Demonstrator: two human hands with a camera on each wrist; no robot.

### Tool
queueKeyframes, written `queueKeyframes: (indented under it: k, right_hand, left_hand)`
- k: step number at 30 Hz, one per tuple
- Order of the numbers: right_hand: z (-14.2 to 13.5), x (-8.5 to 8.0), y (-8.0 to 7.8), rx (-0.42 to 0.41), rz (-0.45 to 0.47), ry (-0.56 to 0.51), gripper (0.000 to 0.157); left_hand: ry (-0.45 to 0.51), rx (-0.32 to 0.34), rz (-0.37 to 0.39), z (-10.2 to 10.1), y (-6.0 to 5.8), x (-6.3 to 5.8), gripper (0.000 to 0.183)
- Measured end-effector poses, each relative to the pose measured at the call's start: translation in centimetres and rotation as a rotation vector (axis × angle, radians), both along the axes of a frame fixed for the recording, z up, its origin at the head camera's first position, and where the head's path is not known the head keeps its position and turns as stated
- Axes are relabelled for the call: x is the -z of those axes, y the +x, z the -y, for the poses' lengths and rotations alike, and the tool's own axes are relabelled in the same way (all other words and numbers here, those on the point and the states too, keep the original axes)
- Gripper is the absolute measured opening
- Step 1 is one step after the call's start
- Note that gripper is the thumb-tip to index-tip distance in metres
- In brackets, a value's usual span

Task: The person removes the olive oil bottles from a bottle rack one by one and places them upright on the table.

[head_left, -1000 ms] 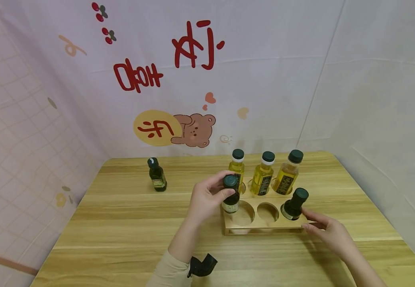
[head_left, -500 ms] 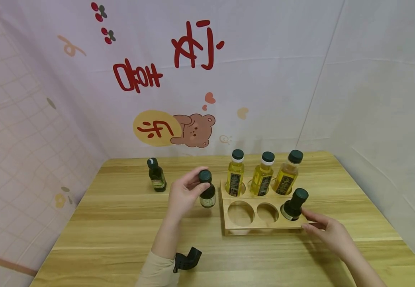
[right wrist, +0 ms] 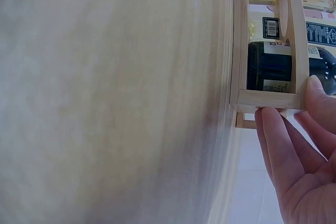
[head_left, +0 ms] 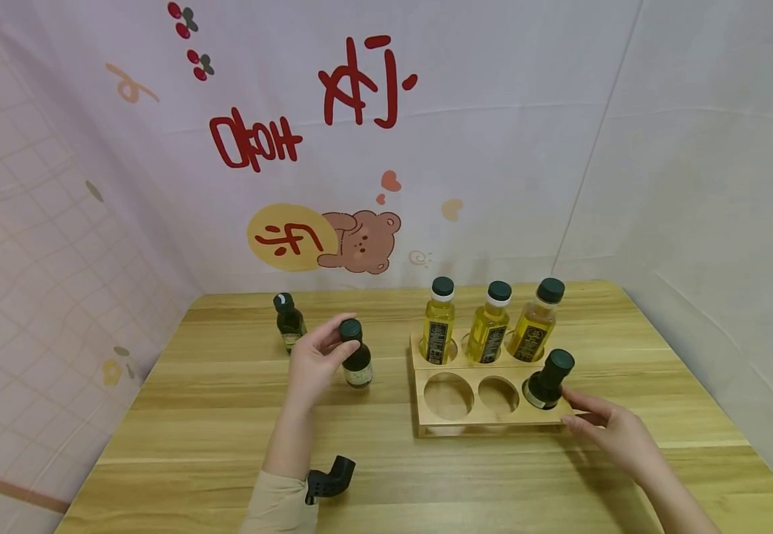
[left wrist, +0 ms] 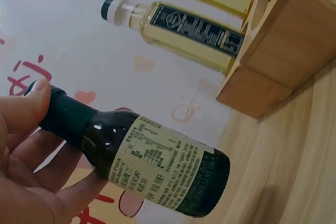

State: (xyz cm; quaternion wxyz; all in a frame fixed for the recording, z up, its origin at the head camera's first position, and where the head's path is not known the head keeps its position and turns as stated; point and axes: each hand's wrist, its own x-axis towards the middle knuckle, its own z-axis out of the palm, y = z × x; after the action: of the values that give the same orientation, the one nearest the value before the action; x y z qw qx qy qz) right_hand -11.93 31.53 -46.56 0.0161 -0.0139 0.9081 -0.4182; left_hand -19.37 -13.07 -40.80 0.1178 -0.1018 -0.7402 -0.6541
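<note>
My left hand point(head_left: 316, 365) pinches a dark glass bottle point(left wrist: 152, 153) with a green cap by its neck, thumb across the cap end. The bottle is upright, left of the wooden rack point(head_left: 487, 424); whether its base touches the table I cannot tell. At the rack's front right corner, my right hand point(head_left: 616, 437) grips the wood, thumb on the upper board and fingers against the end, as the right wrist view shows. Beside that hand, another dark bottle point(head_left: 548, 380) sits in the front right hole. The other two front holes hold nothing.
In the rack's raised back row stand three bottles of yellow oil point(head_left: 437, 326). A third dark bottle point(head_left: 288, 320) stands on the table point(head_left: 226, 415) behind my left hand, partly hidden by it. A printed cloth point(head_left: 493, 148) hangs behind the table.
My left hand has carried the dark bottle from over the rack's front left hole leftward to beside the rack. My right hand and the rack have stayed put.
</note>
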Motion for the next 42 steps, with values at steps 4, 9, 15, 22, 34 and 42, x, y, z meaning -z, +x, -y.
queueKeyframes:
  k: [4,9,15,22,34,42]
  right_hand:
    - [0.0,0.0,0.0,0.000,-0.003,-0.015,0.058]
    - [0.0,0.0,0.0,0.001,-0.005,-0.008,0.058]
    - [0.0,0.0,0.1,0.001,-0.008,-0.003,0.057]
    - [0.0,0.0,0.1,0.003,-0.011,0.006,0.057]
    - [0.0,0.1,0.0,0.005,-0.004,0.008,0.057]
    - [0.0,0.1,0.0,0.005,-0.016,0.014,0.057]
  left_hand:
    - [0.006,-0.030,0.001,1.2,-0.2,0.4,0.041]
    - [-0.006,-0.082,-0.003,2.5,-0.4,1.0,0.040]
    - [-0.022,-0.146,0.062,3.9,-0.2,1.2,0.040]
    - [-0.008,-0.197,0.123,5.4,-0.2,1.7,0.040]
    - [0.021,-0.241,0.144,7.6,-0.3,2.0,0.043]
    - [0.057,-0.267,0.144,8.7,-0.2,2.1,0.043]
